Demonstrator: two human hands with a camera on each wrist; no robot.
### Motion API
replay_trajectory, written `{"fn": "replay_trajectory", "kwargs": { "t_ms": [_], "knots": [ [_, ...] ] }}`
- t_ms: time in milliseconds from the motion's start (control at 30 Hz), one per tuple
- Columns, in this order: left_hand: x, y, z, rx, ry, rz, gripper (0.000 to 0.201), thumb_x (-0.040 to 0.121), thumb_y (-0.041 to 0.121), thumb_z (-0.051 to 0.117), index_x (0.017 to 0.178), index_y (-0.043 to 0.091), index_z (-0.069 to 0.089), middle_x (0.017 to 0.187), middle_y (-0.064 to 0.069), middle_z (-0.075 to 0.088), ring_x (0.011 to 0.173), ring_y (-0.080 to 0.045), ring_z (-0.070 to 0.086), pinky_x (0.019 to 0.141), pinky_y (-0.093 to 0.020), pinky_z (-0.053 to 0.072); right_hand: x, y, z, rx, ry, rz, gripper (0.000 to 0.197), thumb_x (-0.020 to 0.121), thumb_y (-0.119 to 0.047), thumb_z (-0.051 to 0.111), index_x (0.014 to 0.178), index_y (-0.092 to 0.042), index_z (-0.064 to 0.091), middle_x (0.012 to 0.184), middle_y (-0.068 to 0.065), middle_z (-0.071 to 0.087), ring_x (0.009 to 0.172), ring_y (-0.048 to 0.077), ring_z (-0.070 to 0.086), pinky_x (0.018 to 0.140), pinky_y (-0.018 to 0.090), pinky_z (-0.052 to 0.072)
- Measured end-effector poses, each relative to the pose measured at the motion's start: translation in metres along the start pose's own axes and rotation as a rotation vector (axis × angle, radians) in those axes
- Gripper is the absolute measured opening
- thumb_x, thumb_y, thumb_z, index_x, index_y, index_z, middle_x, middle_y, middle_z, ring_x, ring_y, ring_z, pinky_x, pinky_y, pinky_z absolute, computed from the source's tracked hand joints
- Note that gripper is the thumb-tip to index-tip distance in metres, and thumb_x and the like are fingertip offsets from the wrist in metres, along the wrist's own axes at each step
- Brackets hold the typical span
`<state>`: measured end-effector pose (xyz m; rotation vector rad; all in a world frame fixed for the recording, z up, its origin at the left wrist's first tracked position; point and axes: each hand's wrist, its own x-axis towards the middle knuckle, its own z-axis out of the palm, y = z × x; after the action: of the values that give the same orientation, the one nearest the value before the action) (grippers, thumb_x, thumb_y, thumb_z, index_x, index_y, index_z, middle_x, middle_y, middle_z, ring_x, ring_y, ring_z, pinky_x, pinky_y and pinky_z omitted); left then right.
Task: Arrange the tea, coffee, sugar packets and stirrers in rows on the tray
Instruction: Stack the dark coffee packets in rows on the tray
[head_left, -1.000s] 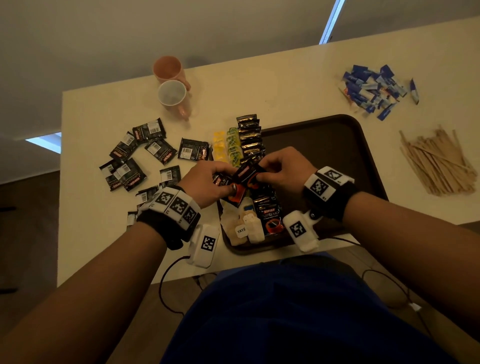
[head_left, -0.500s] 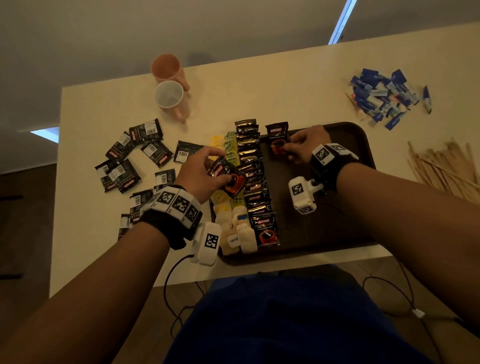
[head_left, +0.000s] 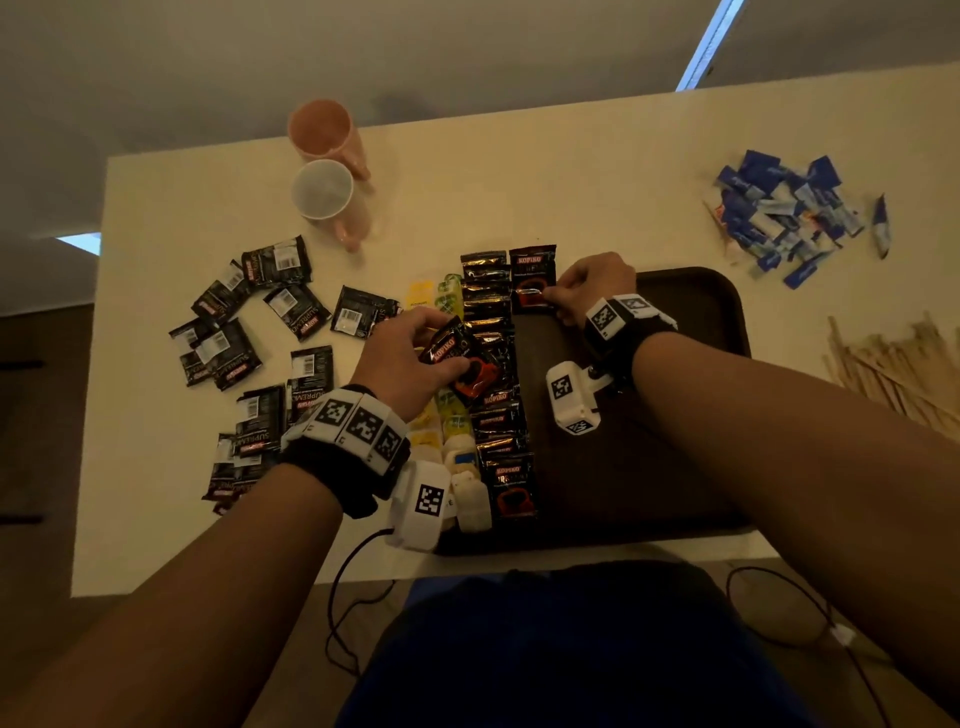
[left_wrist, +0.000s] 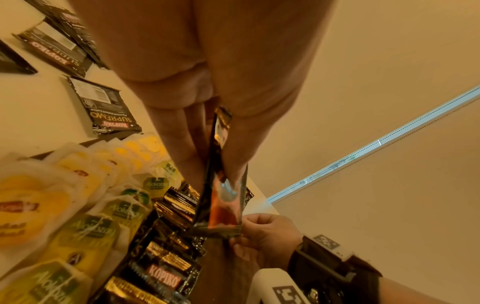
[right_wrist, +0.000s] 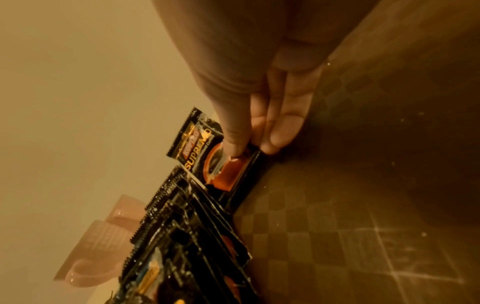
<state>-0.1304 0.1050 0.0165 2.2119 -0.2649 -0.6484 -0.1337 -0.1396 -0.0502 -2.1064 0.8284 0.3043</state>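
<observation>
A dark brown tray (head_left: 691, 312) lies in front of me. Along its left side run rows of yellow and green tea bags (head_left: 451, 415) (left_wrist: 85, 222) and a column of black coffee sachets (head_left: 491, 322) (right_wrist: 187, 232). My left hand (head_left: 415, 353) pinches a black and red coffee sachet (head_left: 460, 358) (left_wrist: 223, 197) above those rows. My right hand (head_left: 582, 291) pinches another coffee sachet (head_left: 532, 280) (right_wrist: 207, 156) at the tray's far left edge, beside the column's top end.
Loose coffee sachets (head_left: 249, 332) lie scattered on the table left of the tray. Two pink mugs (head_left: 327, 171) stand at the back. Blue sugar packets (head_left: 784, 213) sit in a heap at the far right, with wooden stirrers (head_left: 904, 358) below them.
My right hand took a sachet from between both hands and carried it to the tray's far edge, setting it beside the column. My left hand kept hold of its own sachet.
</observation>
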Motion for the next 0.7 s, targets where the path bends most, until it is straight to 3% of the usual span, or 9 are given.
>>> {"fn": "replay_trajectory", "kwargs": {
  "t_ms": [100,200,367,533,700],
  "knots": [
    [0.0012,-0.0015,0.0031,-0.002,0.003,-0.006,0.038,0.079,0.014,0.082,0.106,0.025,0.057,0.096,0.009,0.061,0.088,-0.002,0.057,0.073,-0.004,0.039,0.0003,-0.0018,0.0031,0.028,-0.027,0.035,0.019,0.083,-0.029,0.076,0.081,-0.011,0.072,0.071,0.007,0.074,0.062,0.015,0.072,0.065,0.025,0.059],
    [0.0014,-0.0041,0.0049,-0.012,-0.006,-0.011,0.036,0.079,0.013,0.081,0.104,0.025,0.057,0.092,0.016,0.058,0.083,0.003,0.056,0.072,-0.004,0.039,-0.0006,-0.002,0.0054,0.024,-0.024,0.029,0.017,0.084,-0.027,0.076,0.078,-0.011,0.071,0.071,0.007,0.074,0.066,0.016,0.073,0.073,0.031,0.06],
    [0.001,-0.0091,0.0051,-0.013,-0.014,-0.01,0.033,0.08,0.013,0.08,0.106,0.021,0.061,0.096,0.006,0.062,0.086,-0.004,0.058,0.072,-0.005,0.041,-0.0008,0.0018,0.0075,-0.039,-0.003,0.003,0.019,0.079,-0.025,0.08,0.083,-0.008,0.073,0.084,0.008,0.074,0.081,0.02,0.071,0.082,0.036,0.058],
    [0.0001,-0.0095,0.0036,-0.027,-0.013,-0.02,0.033,0.079,0.013,0.081,0.106,0.019,0.062,0.094,0.008,0.063,0.084,0.001,0.058,0.069,-0.001,0.042,0.0012,0.0026,0.0088,-0.096,0.002,0.011,0.017,0.078,-0.023,0.08,0.081,-0.007,0.075,0.083,0.008,0.073,0.082,0.021,0.07,0.083,0.036,0.058],
    [-0.0008,-0.0051,0.0039,-0.069,-0.017,-0.014,0.025,0.079,0.011,0.08,0.097,0.019,0.064,0.087,0.009,0.067,0.078,-0.003,0.063,0.069,-0.012,0.047,-0.001,0.0077,0.0037,-0.155,0.001,-0.004,0.017,0.08,-0.026,0.078,0.083,-0.01,0.075,0.084,0.006,0.073,0.084,0.019,0.07,0.083,0.033,0.057]
  ]
}}
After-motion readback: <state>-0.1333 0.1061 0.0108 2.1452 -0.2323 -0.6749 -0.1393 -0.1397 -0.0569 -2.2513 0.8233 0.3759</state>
